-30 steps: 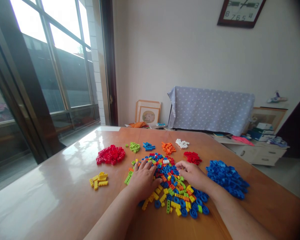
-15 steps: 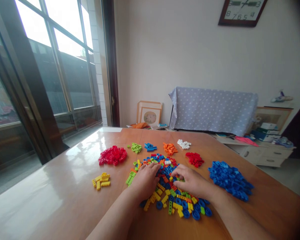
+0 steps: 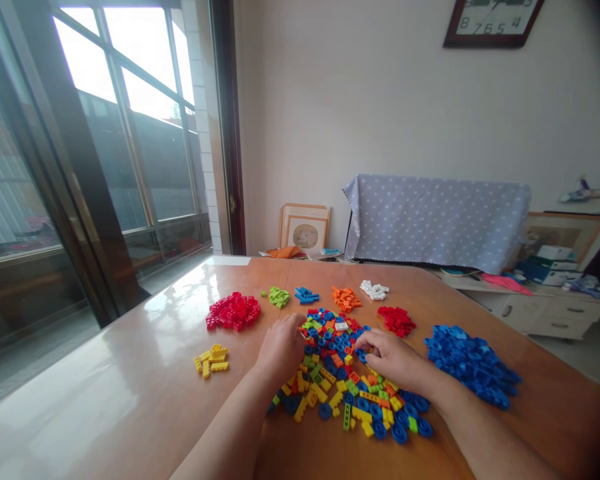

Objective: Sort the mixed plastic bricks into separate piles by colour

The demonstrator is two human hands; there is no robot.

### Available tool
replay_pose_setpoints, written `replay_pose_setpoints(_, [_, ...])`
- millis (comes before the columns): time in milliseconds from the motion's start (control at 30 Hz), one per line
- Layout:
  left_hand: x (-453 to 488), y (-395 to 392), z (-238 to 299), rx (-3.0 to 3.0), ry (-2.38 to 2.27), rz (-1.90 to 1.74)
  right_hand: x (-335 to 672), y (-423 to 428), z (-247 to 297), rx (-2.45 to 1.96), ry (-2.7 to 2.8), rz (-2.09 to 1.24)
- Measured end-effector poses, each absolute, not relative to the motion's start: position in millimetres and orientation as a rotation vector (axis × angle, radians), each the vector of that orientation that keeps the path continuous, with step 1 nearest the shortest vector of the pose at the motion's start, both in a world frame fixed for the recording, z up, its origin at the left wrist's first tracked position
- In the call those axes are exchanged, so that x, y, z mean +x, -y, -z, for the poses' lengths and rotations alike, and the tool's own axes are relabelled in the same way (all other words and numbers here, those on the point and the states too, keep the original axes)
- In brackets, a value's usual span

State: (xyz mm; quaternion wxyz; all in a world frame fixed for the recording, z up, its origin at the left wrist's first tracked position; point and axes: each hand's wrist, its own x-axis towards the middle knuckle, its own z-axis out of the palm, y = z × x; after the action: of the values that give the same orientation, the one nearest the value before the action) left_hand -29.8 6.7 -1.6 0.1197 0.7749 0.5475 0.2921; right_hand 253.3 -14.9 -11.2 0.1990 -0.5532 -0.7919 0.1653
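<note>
A mixed pile of toy building bricks (image 3: 337, 383) in blue, yellow, red, green and orange lies on the table before me, round blue pieces among them. At its left edge my left hand (image 3: 280, 345) rests with the palm side turned toward the bricks; its fingers reach forward, their tips partly hidden. My right hand (image 3: 395, 359) hovers over the right side of the pile, fingers loosely curled and the thumb apart from them. No brick shows clearly in either hand.
Around the pile on the table (image 3: 145, 387) lie sorted heaps: red bricks (image 3: 234, 311), yellow bricks (image 3: 213, 361), light green bricks (image 3: 279, 297), small blue bricks (image 3: 307, 295), orange bricks (image 3: 347, 299), white bricks (image 3: 374, 289), another red heap (image 3: 397, 321) and large blue bricks (image 3: 470, 363).
My left hand has moved from over the pile to its left edge, uncovering bricks there. My right hand has shifted slightly relative to the pile. The camera view has turned slightly left.
</note>
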Motion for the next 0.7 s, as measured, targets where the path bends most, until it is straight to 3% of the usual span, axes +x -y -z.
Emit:
replay_pose_setpoints(233, [-19.8, 4.1, -2.6, 2.529, -1.583, -0.587, 252.2, 15.2, 8.2, -1.559, 2.239, -0.392])
replay_pose_setpoints(700, [-14.6, 5.0, 1.6, 2.487, -1.350, -0.704, 247.3, 20.8, -1.0, -1.580, 2.224, -0.374])
